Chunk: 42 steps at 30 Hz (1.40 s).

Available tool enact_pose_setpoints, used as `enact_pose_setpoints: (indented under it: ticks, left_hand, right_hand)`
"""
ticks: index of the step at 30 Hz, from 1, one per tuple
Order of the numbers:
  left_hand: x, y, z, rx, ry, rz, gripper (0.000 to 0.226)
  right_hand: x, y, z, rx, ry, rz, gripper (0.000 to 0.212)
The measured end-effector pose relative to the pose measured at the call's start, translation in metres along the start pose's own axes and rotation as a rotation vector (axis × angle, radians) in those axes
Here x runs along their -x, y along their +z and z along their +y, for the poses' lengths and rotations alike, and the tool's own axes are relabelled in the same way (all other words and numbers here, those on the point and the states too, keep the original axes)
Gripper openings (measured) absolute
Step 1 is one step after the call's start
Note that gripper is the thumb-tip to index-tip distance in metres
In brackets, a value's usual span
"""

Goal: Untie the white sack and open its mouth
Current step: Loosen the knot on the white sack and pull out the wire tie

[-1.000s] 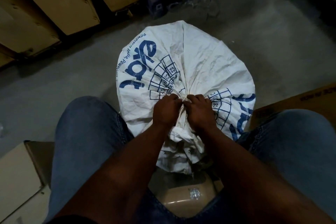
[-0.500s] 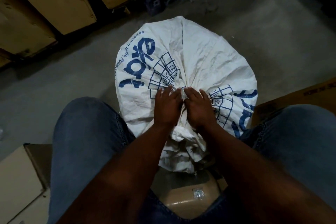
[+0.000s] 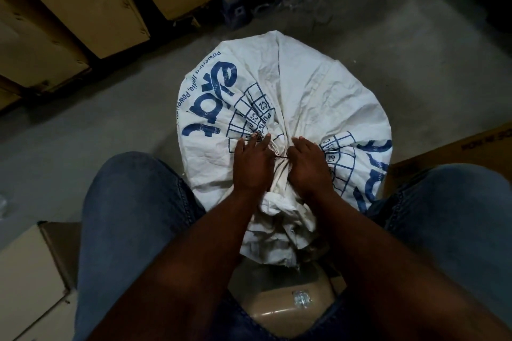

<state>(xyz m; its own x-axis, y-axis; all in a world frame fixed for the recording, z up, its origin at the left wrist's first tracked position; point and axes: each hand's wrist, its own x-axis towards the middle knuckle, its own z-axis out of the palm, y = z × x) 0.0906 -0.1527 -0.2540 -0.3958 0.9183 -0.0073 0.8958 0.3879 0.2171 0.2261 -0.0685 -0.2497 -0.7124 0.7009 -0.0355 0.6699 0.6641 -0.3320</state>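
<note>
Two hands on white sack (image 3: 304, 97), upright on floor between knees. Thin tie (image 3: 281, 157) runs crosswise between them at gathered neck. Left hand (image 3: 252, 166) fingers loosely spread; right hand (image 3: 309, 166) curled; pinch itself hidden. Both equally near; mouth bunched shut.

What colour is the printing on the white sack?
Blue lettering and grid lines on the white sack, clearest in the head view.
</note>
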Motion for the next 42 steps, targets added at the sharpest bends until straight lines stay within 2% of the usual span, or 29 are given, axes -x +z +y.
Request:
enact_pose_setpoints:
  ticks: [3, 6, 11, 16, 20, 23, 26, 28, 31, 34, 37, 40, 42]
  left_hand:
    - [0.000, 0.000, 0.000, 0.062, -0.029, 0.059, 0.021]
    - [-0.001, 0.000, 0.003, 0.098, -0.064, 0.063, 0.029]
    - [0.000, 0.005, -0.002, 0.132, -0.083, 0.073, 0.021]
    - [0.000, 0.009, -0.004, 0.196, -0.116, 0.089, 0.019]
    - [-0.001, 0.012, -0.007, 0.235, -0.137, 0.107, 0.021]
    - [-0.005, 0.013, -0.007, 0.255, -0.123, 0.145, 0.018]
    - [-0.009, 0.008, -0.008, 0.262, -0.105, 0.199, 0.014]
    - [-0.010, 0.006, -0.011, 0.229, -0.105, 0.177, 0.016]
    - [-0.011, -0.002, -0.016, 0.159, -0.114, 0.055, 0.024]
    - [-0.020, -0.019, -0.018, 0.109, -0.050, 0.015, 0.025]
    - [-0.032, -0.048, -0.012, 0.016, 0.040, 0.000, 0.043]
    - [-0.043, -0.079, 0.007, 0.032, 0.092, 0.022, 0.070]
    - [-0.048, -0.100, 0.027, 0.027, 0.169, 0.032, 0.081]
  right_hand:
    - [-0.003, -0.007, -0.005, -0.056, 0.003, 0.090, 0.036]
    - [-0.004, -0.010, -0.011, 0.016, -0.062, 0.072, 0.043]
    - [-0.007, -0.006, -0.004, -0.005, -0.091, 0.026, 0.043]
    - [-0.008, -0.005, -0.002, -0.088, -0.022, 0.046, 0.038]
    - [-0.007, -0.003, 0.000, -0.143, 0.039, 0.085, 0.023]
    - [-0.009, -0.002, 0.000, -0.261, 0.181, 0.114, 0.017]
    - [-0.014, -0.006, 0.003, -0.589, 0.483, 0.151, 0.008]
    - [-0.016, -0.009, 0.008, -0.723, 0.581, 0.158, 0.008]
    - [-0.017, -0.023, 0.017, -0.787, 0.651, 0.130, 0.017]
    - [-0.019, -0.039, 0.026, -0.739, 0.665, 0.082, 0.027]
    - [-0.019, -0.058, 0.036, -0.672, 0.592, 0.084, 0.016]
    - [-0.021, -0.099, 0.037, -0.634, 0.547, 0.196, 0.013]
    - [-0.022, -0.140, 0.029, -0.676, 0.532, 0.305, 0.022]
